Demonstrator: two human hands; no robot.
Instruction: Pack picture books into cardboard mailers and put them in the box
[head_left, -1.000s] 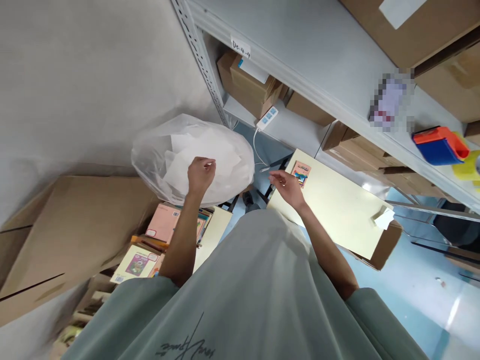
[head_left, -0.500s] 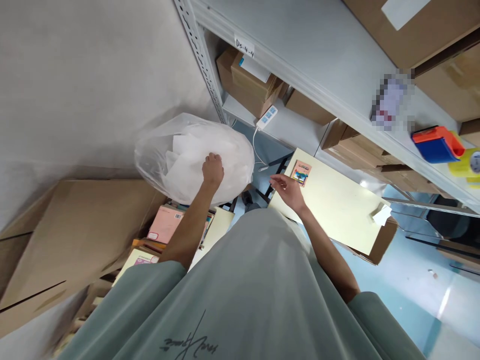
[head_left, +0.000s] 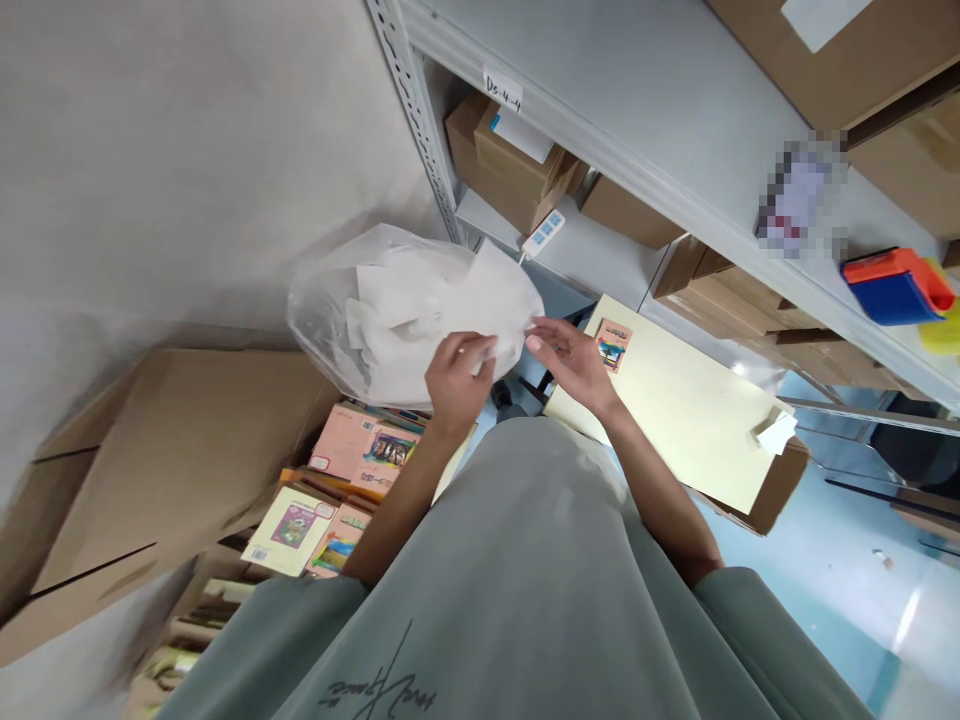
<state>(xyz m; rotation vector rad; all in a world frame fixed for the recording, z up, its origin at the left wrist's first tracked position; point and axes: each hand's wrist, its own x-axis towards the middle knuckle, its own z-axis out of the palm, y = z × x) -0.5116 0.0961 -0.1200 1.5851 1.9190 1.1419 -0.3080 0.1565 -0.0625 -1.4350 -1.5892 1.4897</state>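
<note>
A clear plastic bag point(head_left: 322, 300) full of white, paper-like sheets stands against the wall in front of me. One white sheet point(head_left: 504, 285) is drawn toward the bag's right side. Curled fingers of my left hand point(head_left: 457, 382) are closed on the sheet's near edge. At its right edge, the thumb and fingertips of my right hand point(head_left: 574, 368) are pinched together on it. The exact fingertip contact is partly hidden. Just beyond my right hand lies a small picture-covered book point(head_left: 613, 345) on a pale yellow table point(head_left: 682, 410).
Stacked books point(head_left: 352, 450) and a large cardboard box point(head_left: 195, 440) are at the left. A grey metal shelf point(head_left: 600, 90) with cartons runs overhead to the right. It also holds a blue and orange tape dispenser point(head_left: 892, 290). A power strip point(head_left: 543, 233) lies on a lower shelf.
My left hand has moved right and nearer to me, bringing a white sheet to the bag's right side. My right hand has come to the sheet's edge, and its fingers have closed.
</note>
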